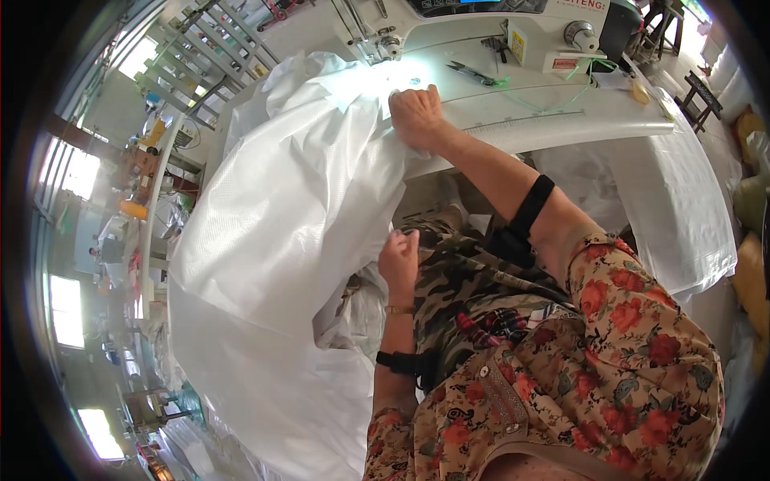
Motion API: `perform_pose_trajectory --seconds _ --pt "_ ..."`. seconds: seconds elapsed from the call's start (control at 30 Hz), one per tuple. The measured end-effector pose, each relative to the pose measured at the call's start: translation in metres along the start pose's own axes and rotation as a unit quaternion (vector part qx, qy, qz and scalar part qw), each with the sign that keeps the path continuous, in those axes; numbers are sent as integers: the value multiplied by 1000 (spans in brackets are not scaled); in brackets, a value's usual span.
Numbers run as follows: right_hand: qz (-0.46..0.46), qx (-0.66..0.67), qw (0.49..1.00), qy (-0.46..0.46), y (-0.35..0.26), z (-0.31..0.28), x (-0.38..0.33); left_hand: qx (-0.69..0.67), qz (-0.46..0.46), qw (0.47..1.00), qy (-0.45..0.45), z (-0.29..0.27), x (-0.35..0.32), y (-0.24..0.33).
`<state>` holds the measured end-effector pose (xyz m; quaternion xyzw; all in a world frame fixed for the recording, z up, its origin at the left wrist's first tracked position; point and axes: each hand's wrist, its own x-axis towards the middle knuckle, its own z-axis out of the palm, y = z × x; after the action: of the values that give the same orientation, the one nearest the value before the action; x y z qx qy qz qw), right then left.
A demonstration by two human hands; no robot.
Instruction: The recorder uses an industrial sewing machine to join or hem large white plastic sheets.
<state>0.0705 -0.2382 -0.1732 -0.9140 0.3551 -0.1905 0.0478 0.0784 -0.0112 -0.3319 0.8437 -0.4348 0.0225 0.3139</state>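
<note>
A large white, finely woven plastic sheet [265, 232] spreads in loose folds from the sewing machine [473, 24] down to my left side. My right hand [417, 119] is closed over the sheet's edge on the machine bed, just right of the lit needle area [391, 68]. Lower down, above my lap, my left hand [399, 260] has its fingers curled together beside the sheet's right edge. What lies inside those fingers is hidden. Thread snips [471, 74] with dark handles rest on the bed beyond my right hand.
Green thread [553, 108] trails across the machine bed. A printed ruler scale [513, 122] runs near its front edge. More white sheeting [678, 212] hangs over the table's right side. A small dark stool [699, 100] stands at far right; a metal rack [196, 60] is at far left.
</note>
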Motion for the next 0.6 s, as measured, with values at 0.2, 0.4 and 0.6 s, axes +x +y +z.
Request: perform_pose_trajectory --seconds 0.2,0.4,0.6 --pt "-9 -4 1000 -14 -10 -9 -8 -86 58 994 -38 51 50 -29" --pt "-2 43 999 -12 -4 -3 -8 -29 25 999 -5 50 75 -48" --pt "5 38 999 26 5 -2 -8 69 54 987 -138 -12 65 -17"
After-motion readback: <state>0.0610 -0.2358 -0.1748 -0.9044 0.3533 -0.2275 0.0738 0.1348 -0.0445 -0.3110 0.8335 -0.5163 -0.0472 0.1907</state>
